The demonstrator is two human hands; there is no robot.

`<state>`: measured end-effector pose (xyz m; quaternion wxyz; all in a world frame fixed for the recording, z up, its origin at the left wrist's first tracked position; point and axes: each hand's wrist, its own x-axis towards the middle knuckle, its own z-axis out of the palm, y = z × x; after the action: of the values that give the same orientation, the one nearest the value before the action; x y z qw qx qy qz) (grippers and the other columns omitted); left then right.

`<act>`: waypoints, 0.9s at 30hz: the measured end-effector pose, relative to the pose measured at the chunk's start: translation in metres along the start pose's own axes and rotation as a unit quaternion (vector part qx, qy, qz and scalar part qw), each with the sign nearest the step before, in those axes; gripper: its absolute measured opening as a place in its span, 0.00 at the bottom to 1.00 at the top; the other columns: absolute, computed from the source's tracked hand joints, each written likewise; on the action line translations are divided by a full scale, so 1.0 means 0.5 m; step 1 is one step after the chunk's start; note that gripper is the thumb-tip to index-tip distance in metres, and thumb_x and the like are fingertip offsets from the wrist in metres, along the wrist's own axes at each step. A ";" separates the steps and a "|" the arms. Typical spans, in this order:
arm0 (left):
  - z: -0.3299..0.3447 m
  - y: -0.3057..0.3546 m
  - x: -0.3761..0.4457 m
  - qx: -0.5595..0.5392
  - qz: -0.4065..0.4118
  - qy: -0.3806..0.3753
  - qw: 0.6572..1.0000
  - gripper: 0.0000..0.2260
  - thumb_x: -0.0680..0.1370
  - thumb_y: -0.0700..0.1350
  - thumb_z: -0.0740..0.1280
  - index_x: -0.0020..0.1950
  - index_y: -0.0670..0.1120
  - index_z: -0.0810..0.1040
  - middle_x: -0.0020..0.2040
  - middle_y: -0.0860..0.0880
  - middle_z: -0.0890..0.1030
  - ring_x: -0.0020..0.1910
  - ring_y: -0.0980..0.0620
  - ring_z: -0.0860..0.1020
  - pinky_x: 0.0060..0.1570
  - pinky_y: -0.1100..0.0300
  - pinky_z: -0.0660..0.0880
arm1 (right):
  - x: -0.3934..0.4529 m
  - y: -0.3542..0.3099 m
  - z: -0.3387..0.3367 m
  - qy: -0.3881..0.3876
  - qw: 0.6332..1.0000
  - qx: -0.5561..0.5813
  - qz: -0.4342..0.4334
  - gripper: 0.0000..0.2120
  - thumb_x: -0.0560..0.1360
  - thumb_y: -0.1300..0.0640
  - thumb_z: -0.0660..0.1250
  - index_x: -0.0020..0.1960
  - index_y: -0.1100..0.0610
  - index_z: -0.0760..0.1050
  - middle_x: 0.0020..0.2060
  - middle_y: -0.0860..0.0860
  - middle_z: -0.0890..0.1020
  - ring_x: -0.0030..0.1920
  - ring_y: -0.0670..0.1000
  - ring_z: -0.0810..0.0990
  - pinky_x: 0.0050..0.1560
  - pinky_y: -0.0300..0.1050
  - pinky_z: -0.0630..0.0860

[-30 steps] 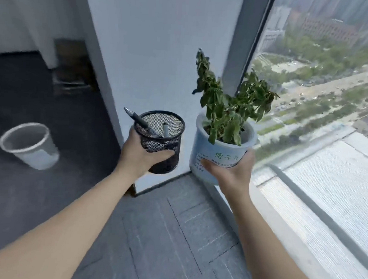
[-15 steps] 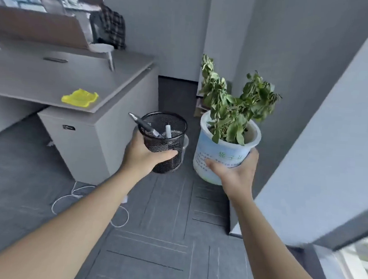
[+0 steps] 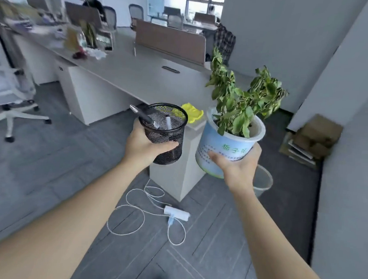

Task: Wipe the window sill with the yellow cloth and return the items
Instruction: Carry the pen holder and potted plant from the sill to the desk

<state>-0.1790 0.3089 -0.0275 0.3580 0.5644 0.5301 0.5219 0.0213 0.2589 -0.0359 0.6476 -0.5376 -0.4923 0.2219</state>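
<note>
Carrying two items above the grey floor, one in each hand.

At far left a white office chair point(image 3: 8, 98) stands near the long desk point(image 3: 126, 75). The left hand point(image 3: 145, 144) is closed around a black mesh pen holder point(image 3: 165, 134), held upright, with two pens inside it. Just behind it, the yellow cloth point(image 3: 192, 113) lies on the near corner of the desk. The right hand point(image 3: 236, 164) grips from below a pale blue plant pot point(image 3: 223, 148), tilted a little, with green leaves. A white power strip point(image 3: 176, 213) with its cable lies on the floor below. The window sill is not in view.
</note>
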 end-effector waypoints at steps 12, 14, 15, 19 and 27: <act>-0.014 -0.070 0.419 0.002 0.002 0.054 0.999 0.36 0.53 0.48 0.77 0.58 0.47 0.68 0.57 0.48 0.78 0.57 0.50 0.75 0.60 0.54 0.71 | 0.381 0.127 0.296 -0.074 0.996 0.009 0.043 0.32 0.58 0.68 0.79 0.55 0.55 0.68 0.48 0.50 0.76 0.44 0.38 0.78 0.35 0.21 0.73; -0.011 -0.087 0.479 0.008 -0.001 0.059 0.998 0.34 0.57 0.42 0.79 0.59 0.46 0.68 0.55 0.49 0.77 0.56 0.51 0.75 0.58 0.57 0.69 | 0.430 0.149 0.334 -0.070 0.996 0.004 0.058 0.37 0.58 0.66 0.79 0.62 0.61 0.65 0.53 0.53 0.75 0.48 0.47 0.77 0.36 0.21 0.73; -0.011 -0.099 0.509 0.009 -0.001 0.062 0.998 0.33 0.58 0.40 0.78 0.59 0.45 0.68 0.55 0.49 0.77 0.55 0.51 0.74 0.58 0.57 0.69 | 0.453 0.161 0.352 -0.070 0.995 0.003 0.064 0.38 0.58 0.66 0.80 0.62 0.62 0.64 0.53 0.53 0.75 0.47 0.47 0.76 0.37 0.22 0.74; -0.009 -0.156 0.630 0.016 -0.018 0.057 0.998 0.34 0.58 0.40 0.79 0.60 0.43 0.67 0.54 0.49 0.76 0.55 0.49 0.75 0.58 0.55 0.70 | 0.531 0.211 0.427 -0.073 0.993 -0.012 0.091 0.35 0.58 0.66 0.80 0.56 0.57 0.62 0.52 0.52 0.74 0.50 0.49 0.75 0.45 0.35 0.74; 0.006 -0.310 0.934 0.021 -0.032 0.008 0.999 0.39 0.50 0.50 0.76 0.58 0.43 0.68 0.56 0.46 0.78 0.58 0.46 0.75 0.62 0.45 0.71 | 0.690 0.353 0.616 -0.034 0.989 -0.036 0.140 0.35 0.58 0.65 0.79 0.54 0.55 0.60 0.52 0.51 0.72 0.52 0.49 0.74 0.51 0.40 0.71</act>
<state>-0.2606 0.7914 -0.0788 0.3587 0.5501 0.5616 0.5034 -0.0622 0.7447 -0.0790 0.5732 -0.6162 -0.4421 0.3104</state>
